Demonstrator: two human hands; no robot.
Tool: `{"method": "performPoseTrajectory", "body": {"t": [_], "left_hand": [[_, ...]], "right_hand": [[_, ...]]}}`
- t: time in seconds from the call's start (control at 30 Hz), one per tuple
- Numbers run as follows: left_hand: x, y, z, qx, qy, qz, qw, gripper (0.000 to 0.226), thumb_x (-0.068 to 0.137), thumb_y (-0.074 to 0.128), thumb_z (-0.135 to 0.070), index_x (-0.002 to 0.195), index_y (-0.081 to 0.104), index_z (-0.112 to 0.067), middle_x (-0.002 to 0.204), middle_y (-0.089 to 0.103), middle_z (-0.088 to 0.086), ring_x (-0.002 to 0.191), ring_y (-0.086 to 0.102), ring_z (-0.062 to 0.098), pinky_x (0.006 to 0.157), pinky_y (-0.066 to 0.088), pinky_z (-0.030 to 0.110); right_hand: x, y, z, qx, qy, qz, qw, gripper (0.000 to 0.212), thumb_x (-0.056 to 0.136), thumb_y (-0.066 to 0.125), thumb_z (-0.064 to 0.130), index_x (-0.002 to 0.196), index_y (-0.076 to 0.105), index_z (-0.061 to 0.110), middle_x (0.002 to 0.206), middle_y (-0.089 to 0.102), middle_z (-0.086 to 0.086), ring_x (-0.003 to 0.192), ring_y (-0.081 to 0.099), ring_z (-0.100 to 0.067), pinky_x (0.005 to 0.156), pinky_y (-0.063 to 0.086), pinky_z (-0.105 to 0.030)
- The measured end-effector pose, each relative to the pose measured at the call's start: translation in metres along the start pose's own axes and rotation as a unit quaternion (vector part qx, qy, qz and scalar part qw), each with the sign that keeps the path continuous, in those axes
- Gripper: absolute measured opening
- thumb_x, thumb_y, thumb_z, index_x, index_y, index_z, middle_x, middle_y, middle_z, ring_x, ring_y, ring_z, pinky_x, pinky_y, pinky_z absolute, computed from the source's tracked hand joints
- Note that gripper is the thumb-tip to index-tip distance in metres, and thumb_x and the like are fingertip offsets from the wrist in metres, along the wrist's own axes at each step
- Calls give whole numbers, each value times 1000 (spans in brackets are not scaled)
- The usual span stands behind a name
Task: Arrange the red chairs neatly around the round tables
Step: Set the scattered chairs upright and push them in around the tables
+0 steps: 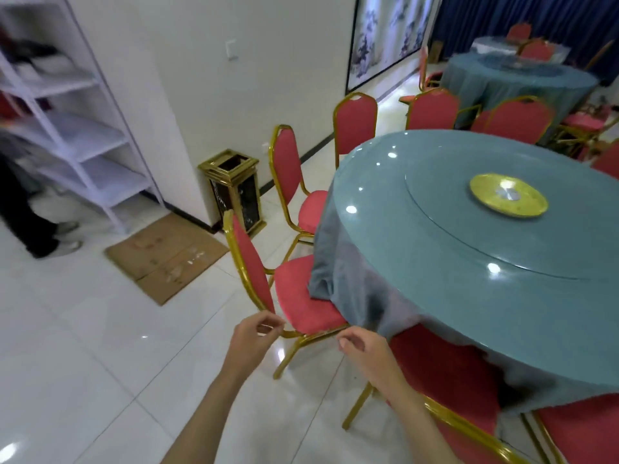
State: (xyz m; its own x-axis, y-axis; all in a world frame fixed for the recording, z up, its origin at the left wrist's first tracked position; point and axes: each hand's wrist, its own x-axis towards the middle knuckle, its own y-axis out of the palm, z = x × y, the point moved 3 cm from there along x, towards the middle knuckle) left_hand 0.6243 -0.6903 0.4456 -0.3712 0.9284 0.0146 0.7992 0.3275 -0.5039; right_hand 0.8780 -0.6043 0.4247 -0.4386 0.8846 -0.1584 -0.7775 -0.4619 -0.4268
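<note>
A round table (469,249) with a teal cloth and a glass turntable fills the right side. Red chairs with gold frames ring it: the nearest one (301,296) has its seat tucked under the cloth, two more (291,169) (356,118) stand further along the left rim, and another (445,370) is below my right arm. My left hand (256,334) hovers with loosely curled fingers just in front of the nearest chair's back frame, holding nothing. My right hand (360,344) hangs loosely curled beside that chair's seat edge, also empty.
A gold-trimmed bin (234,189) stands against the wall corner. Flattened cardboard (167,252) lies on the white tiles. A white shelf unit (67,105) and a person's legs (30,222) are at left. A second teal table (519,78) with chairs sits behind.
</note>
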Motion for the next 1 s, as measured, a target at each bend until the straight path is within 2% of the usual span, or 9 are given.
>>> {"method": "performPoseTrajectory", "body": {"t": [0.17, 0.27, 0.37, 0.43, 0.5, 0.6, 0.73, 0.9, 1.0], "left_hand": [[16, -99, 55, -32, -22, -53, 998, 20, 89, 76, -9, 85, 74, -28, 86, 75, -16, 82, 72, 7, 74, 57, 20], [22, -149, 88, -48, -50, -73, 995, 20, 90, 76, -9, 84, 73, -28, 86, 75, -14, 82, 72, 8, 73, 55, 20], [39, -190, 112, -51, -67, -84, 993, 21, 90, 75, -8, 83, 74, -28, 86, 76, -15, 81, 72, 8, 73, 53, 18], [54, -208, 122, -50, -70, -89, 992, 20, 90, 75, -9, 83, 74, -27, 86, 75, -16, 81, 72, 7, 73, 53, 17], [73, -224, 131, -52, -70, -87, 992, 19, 91, 74, -9, 84, 74, -27, 86, 75, -16, 82, 72, 7, 74, 53, 17], [107, -240, 140, -51, -67, -81, 993, 19, 92, 72, -9, 86, 74, -27, 87, 75, -16, 84, 71, 7, 76, 55, 19], [162, -257, 156, -54, -70, -64, 994, 25, 95, 65, -3, 88, 74, -26, 87, 76, -13, 83, 72, 10, 77, 58, 22], [239, -272, 175, -51, -89, -44, 994, 27, 95, 62, -1, 88, 74, -24, 87, 76, -11, 83, 72, 11, 77, 56, 19], [283, -274, 179, -42, -92, -8, 995, 28, 96, 61, -2, 89, 74, -25, 88, 76, -11, 84, 72, 11, 79, 57, 23]], "right_hand": [[51, 99, 57, 34, -16, 22, 999, 13, 97, 68, 14, 96, 76, 24, 89, 77, 0, 87, 75, -19, 83, 61, -36], [78, 152, 88, 56, -13, 29, 998, 11, 98, 67, 9, 96, 76, 15, 87, 78, -4, 85, 74, -23, 78, 60, -34], [104, 190, 113, 45, -10, 50, 998, 12, 99, 65, 14, 97, 75, 20, 85, 77, -2, 79, 72, -21, 71, 57, -35], [122, 203, 125, 43, -10, 58, 997, 11, 100, 65, 17, 98, 75, 21, 84, 76, -1, 71, 68, -11, 63, 51, -28], [145, 215, 134, 44, -16, 59, 997, 10, 100, 64, 19, 99, 74, 20, 85, 75, -1, 72, 68, -8, 67, 52, -21], [178, 226, 145, 61, -16, 50, 997, 10, 101, 64, 18, 102, 74, 19, 87, 76, -1, 84, 73, -18, 81, 60, -29], [231, 245, 153, 127, 4, 7, 992, 12, 98, 65, 9, 101, 76, 13, 87, 76, -7, 84, 74, -24, 77, 60, -29], [313, 267, 165, 168, 23, -27, 985, 14, 98, 64, 4, 103, 76, 10, 84, 75, -11, 80, 74, -25, 74, 60, -29], [355, 269, 176, 178, 33, -40, 983, 16, 98, 62, 0, 102, 75, 8, 80, 75, -11, 76, 72, -22, 68, 58, -26]]}}
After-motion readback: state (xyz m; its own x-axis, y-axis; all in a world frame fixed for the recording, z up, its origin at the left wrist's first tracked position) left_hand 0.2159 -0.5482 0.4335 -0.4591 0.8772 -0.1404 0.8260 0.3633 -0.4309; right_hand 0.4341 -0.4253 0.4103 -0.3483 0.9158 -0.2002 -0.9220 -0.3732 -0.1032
